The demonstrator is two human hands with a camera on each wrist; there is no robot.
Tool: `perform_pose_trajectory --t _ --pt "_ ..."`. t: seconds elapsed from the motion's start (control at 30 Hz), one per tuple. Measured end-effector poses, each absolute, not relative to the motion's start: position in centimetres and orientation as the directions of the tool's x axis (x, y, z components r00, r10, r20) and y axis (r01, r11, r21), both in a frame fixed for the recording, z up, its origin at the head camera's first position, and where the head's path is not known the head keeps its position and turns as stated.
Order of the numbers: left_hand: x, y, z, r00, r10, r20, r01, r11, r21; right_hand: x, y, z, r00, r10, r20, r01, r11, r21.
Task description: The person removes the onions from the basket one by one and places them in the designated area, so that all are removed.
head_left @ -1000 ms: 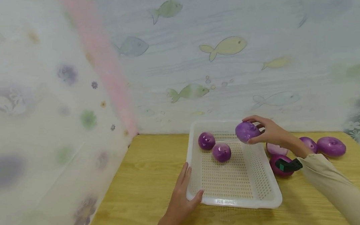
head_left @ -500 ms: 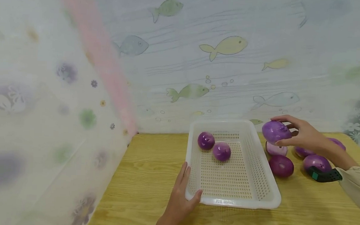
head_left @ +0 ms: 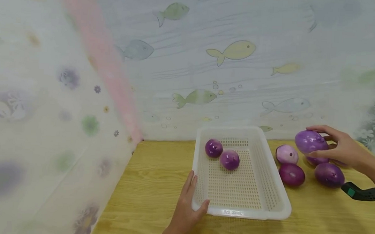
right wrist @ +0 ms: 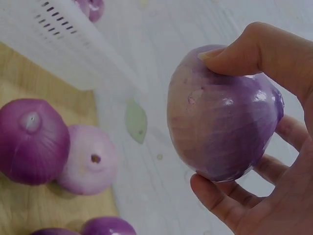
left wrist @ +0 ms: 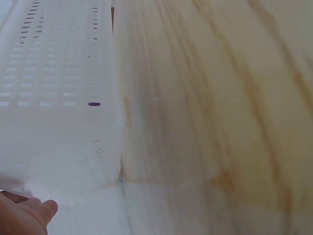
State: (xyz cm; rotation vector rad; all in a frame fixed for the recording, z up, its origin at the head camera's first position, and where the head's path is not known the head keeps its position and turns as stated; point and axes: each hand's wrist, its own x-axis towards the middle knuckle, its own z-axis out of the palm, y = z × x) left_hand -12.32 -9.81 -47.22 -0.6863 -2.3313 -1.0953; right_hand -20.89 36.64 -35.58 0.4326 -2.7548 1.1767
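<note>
In the head view my right hand (head_left: 340, 146) grips a red onion (head_left: 310, 141) above the onions at the table's right. The right wrist view shows this held onion (right wrist: 220, 112) with the thumb on one side and the fingers around the other. My left hand (head_left: 184, 211) rests against the front left corner of a white plastic basket (head_left: 241, 213). Its fingers lie straight along the outer side, the thumb at the front rim. Two red onions, one at the back left (head_left: 213, 148) and one beside it (head_left: 229, 160), sit in the basket.
Right of the basket lie a pale onion (head_left: 286, 154), a dark red onion (head_left: 292, 175) and another purple onion (head_left: 329, 175), with more partly hidden behind the right hand. The wooden table (head_left: 153, 178) meets a fish-patterned wall covering (head_left: 239, 74) at the back.
My right hand has carried the held onion rightward, from over the basket's back right side to above the onions on the table. The left hand and the basket stay nearly still.
</note>
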Motion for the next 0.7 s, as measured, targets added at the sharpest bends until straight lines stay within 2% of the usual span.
perform_pose_trajectory --t 0.3,0.4,0.63,0.7 --pt "-11.6 -9.8 -47.2 -0.786 0.23 0.574 0.587 0.571 0.574 -19.6 38.7 -36.7 -0.98 -0.112 0.162 -0.194 0.689 -0.698" --pt "-11.4 -9.8 -47.3 -0.786 0.234 0.572 0.587 0.573 0.572 -19.7 40.1 -37.3 -0.98 -0.096 0.175 -0.192 0.686 -0.702" --pt "-11.6 -10.1 -47.6 -0.757 0.227 0.612 0.614 0.566 0.55 -20.8 43.9 -40.0 -0.96 -0.034 0.277 -0.201 0.772 -0.602" --pt "-11.6 -10.2 -47.6 -0.75 0.223 0.622 0.621 0.56 0.548 -20.8 44.5 -40.4 -0.954 -0.028 0.3 -0.215 0.762 -0.611"
